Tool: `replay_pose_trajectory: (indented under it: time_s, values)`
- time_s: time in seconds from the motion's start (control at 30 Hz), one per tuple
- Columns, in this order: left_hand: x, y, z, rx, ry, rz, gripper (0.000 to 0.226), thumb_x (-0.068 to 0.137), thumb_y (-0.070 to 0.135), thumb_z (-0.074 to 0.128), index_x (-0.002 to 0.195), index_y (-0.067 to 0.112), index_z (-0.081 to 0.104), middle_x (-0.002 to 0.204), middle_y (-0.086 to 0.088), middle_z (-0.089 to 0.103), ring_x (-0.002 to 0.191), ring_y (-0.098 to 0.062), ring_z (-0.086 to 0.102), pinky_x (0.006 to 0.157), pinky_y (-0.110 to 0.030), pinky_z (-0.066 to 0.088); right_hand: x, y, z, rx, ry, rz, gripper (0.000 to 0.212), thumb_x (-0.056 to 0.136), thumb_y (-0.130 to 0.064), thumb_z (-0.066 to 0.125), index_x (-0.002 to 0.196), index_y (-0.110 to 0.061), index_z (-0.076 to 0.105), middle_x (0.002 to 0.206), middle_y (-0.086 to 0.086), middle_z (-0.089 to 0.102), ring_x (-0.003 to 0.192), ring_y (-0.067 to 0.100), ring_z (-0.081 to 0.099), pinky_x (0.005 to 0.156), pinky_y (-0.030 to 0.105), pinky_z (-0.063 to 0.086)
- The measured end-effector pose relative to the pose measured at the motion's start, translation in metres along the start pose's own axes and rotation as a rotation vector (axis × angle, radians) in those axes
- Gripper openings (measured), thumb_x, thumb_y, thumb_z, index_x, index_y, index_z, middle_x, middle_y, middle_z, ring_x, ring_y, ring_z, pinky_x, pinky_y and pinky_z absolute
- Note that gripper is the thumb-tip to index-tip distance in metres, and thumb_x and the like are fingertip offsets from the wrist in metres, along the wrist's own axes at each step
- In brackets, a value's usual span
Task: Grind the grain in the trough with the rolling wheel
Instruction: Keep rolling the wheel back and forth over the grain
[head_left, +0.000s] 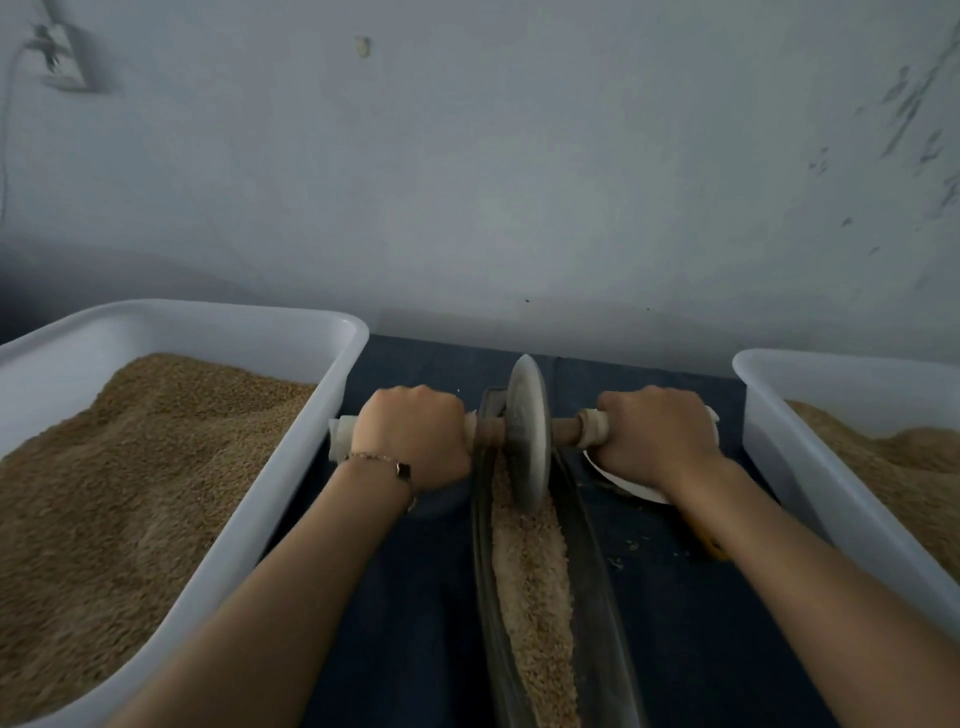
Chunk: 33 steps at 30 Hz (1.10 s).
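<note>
Wheel: rolling wheel (527, 434) stands upright on its edge in the far part of the trough (597, 545), set on the grain (530, 561) so its rim can crush it.
Trough: long, dark and narrow, running from the near edge of the view away toward the wall; its sloped sides seem meant to keep grain under the wheel.
Grain: pale strip lying along the trough floor, on the near side of the wheel; it looks coarse and largely unground there.
Left hand: left hand (415, 436) has fingers curled round the axle handle (340, 439) left of the wheel, knuckles up; a bracelet (384, 462) sits at the wrist.
Right hand: right hand (657, 436) wraps the handle right of the wheel in the same way.
Grip: one hand either side likely keeps the wheel level and the push even.
Bins: white bin (291, 499) left of the trough holds heaped grain; a second white bin (795, 467) stands right of it, also holding grain.
Beneath: dark blue cloth (410, 623) under the trough, with a few stray grains right of it.
Stage: grinding appears under way.
</note>
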<state>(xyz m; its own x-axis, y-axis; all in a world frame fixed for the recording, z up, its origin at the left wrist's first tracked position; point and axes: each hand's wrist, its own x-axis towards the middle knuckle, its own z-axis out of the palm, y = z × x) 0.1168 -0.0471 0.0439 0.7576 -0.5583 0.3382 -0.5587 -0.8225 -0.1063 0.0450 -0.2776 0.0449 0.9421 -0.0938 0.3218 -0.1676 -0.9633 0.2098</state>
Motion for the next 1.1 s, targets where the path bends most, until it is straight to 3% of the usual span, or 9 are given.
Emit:
replay_pose_trajectory:
  time_s: [0.23, 0.4, 0.53, 0.63, 0.73, 0.83, 0.9, 0.97, 1.1]
  values:
    - [0.009, 0.006, -0.011, 0.02, -0.111, -0.041, 0.029, 0.086, 0.037, 0.048, 0.061, 0.023, 0.043, 0.06, 0.005, 0.047, 0.05, -0.011, 0.04, 0.05, -0.025, 0.029, 0.011, 0.004, -0.003, 0.115, -0.156, -0.004, 0.022, 0.074, -0.042, 0.053, 0.06, -0.025, 0.05, 0.064, -0.007, 0.055, 0.061, 0.016, 0.054, 0.05, 0.027, 0.032]
    - [-0.027, 0.022, -0.02, 0.046, 0.009, 0.076, 0.014, 0.089, 0.035, 0.05, 0.085, 0.021, 0.05, 0.075, 0.006, 0.052, 0.066, -0.014, 0.051, 0.06, -0.027, 0.036, -0.053, -0.011, 0.014, 0.181, 0.217, 0.04, 0.026, 0.073, -0.027, 0.069, 0.065, -0.026, 0.045, 0.059, -0.009, 0.05, 0.049, 0.011, 0.036, 0.045, 0.022, 0.021]
    - [-0.086, 0.034, -0.03, -0.026, 0.077, 0.092, 0.027, 0.074, 0.027, 0.071, 0.095, 0.02, 0.056, 0.094, 0.001, 0.061, 0.082, -0.018, 0.058, 0.072, -0.033, 0.047, -0.11, -0.018, 0.015, 0.209, 0.37, -0.013, 0.047, 0.055, -0.015, 0.089, 0.094, -0.014, 0.063, 0.084, 0.004, 0.063, 0.071, 0.022, 0.06, 0.066, 0.038, 0.049]
    - [-0.116, 0.033, -0.041, -0.166, 0.126, 0.114, 0.05, 0.042, 0.022, 0.087, 0.087, 0.017, 0.065, 0.08, 0.001, 0.061, 0.064, -0.017, 0.059, 0.053, -0.031, 0.052, -0.14, -0.012, 0.004, 0.189, 0.436, -0.051, 0.075, 0.039, -0.015, 0.094, 0.105, -0.012, 0.058, 0.089, 0.009, 0.068, 0.078, 0.029, 0.066, 0.079, 0.042, 0.048]
    - [-0.122, 0.029, -0.044, -0.13, 0.052, 0.121, 0.055, 0.037, 0.03, 0.088, 0.087, 0.019, 0.067, 0.081, 0.0, 0.061, 0.064, -0.018, 0.059, 0.051, -0.032, 0.053, -0.147, -0.008, -0.014, 0.174, 0.465, -0.107, 0.066, 0.036, -0.013, 0.092, 0.096, -0.012, 0.065, 0.094, 0.011, 0.069, 0.092, 0.033, 0.064, 0.09, 0.044, 0.041]
    - [-0.106, 0.029, -0.049, -0.011, -0.143, 0.124, 0.026, 0.069, 0.04, 0.069, 0.086, 0.024, 0.059, 0.092, 0.003, 0.06, 0.092, -0.02, 0.058, 0.088, -0.037, 0.045, -0.132, -0.011, -0.029, 0.103, 0.363, -0.152, 0.041, 0.039, -0.017, 0.086, 0.075, -0.014, 0.068, 0.113, 0.01, 0.066, 0.114, 0.039, 0.054, 0.097, 0.057, 0.035]
    - [-0.088, 0.022, -0.038, -0.062, -0.223, 0.078, 0.012, 0.084, 0.039, 0.051, 0.086, 0.028, 0.047, 0.089, 0.01, 0.056, 0.083, -0.013, 0.054, 0.072, -0.027, 0.039, -0.113, -0.013, -0.033, 0.111, 0.238, -0.191, 0.035, 0.043, -0.019, 0.083, 0.072, -0.018, 0.063, 0.096, 0.0, 0.066, 0.098, 0.029, 0.061, 0.083, 0.038, 0.046]
    - [-0.07, 0.015, -0.026, -0.114, -0.263, 0.045, 0.015, 0.083, 0.041, 0.049, 0.077, 0.028, 0.044, 0.072, 0.011, 0.05, 0.063, -0.007, 0.047, 0.055, -0.024, 0.031, -0.087, -0.012, -0.035, 0.123, 0.013, -0.089, 0.024, 0.062, -0.029, 0.072, 0.078, -0.028, 0.054, 0.076, -0.012, 0.051, 0.077, 0.017, 0.055, 0.06, 0.02, 0.036]
    - [-0.036, 0.007, -0.014, -0.107, -0.207, 0.007, 0.02, 0.08, 0.042, 0.05, 0.068, 0.026, 0.05, 0.065, 0.009, 0.053, 0.055, -0.006, 0.047, 0.048, -0.023, 0.029, -0.037, 0.0, -0.023, 0.128, -0.256, 0.014, 0.008, 0.071, -0.035, 0.055, 0.077, -0.03, 0.057, 0.071, -0.01, 0.053, 0.066, 0.012, 0.049, 0.052, 0.028, 0.028]
